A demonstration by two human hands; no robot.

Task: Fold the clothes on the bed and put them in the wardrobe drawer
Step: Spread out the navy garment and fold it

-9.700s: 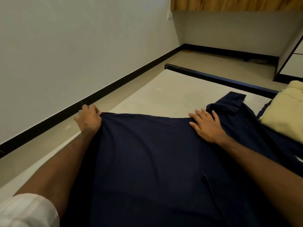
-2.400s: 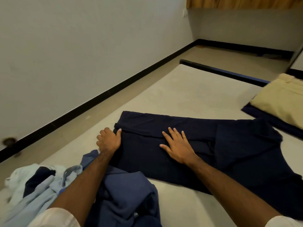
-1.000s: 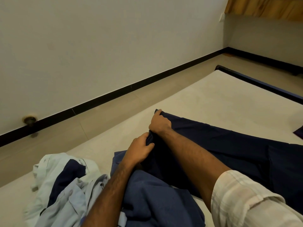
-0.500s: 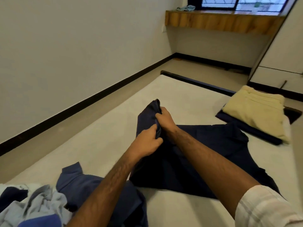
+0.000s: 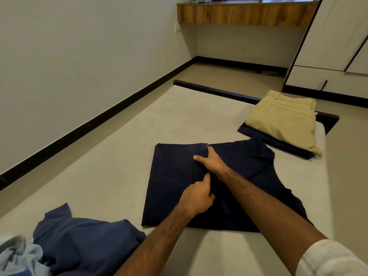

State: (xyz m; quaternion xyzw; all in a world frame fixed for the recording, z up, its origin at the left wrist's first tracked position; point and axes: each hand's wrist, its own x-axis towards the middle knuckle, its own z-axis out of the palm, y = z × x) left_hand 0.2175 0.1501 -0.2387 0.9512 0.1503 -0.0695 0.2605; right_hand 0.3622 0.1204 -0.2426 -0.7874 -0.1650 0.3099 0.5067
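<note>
A dark navy garment (image 5: 175,180) lies part-folded in the middle of the bed (image 5: 123,162), its left half laid over as a flat square panel. My right hand (image 5: 212,163) grips the far end of that panel's folded-over edge, thumb on top. My left hand (image 5: 197,198) pinches the same edge nearer to me. The garment's right part spreads loose under my right forearm. Folded beige trousers (image 5: 284,118) sit on a folded navy piece (image 5: 278,145) at the bed's far right corner. The white wardrobe (image 5: 338,36) with a low drawer (image 5: 310,81) stands beyond.
A heap of unfolded clothes lies at the near left: a blue garment (image 5: 85,242) and a light grey one (image 5: 18,253). A strip of floor runs between the bed and the left wall. A wooden shelf (image 5: 239,14) hangs on the far wall.
Both hands have carried the garment's left end over to the right and laid it down flat. My view has risen, bringing the folded stack and wardrobe into sight.
</note>
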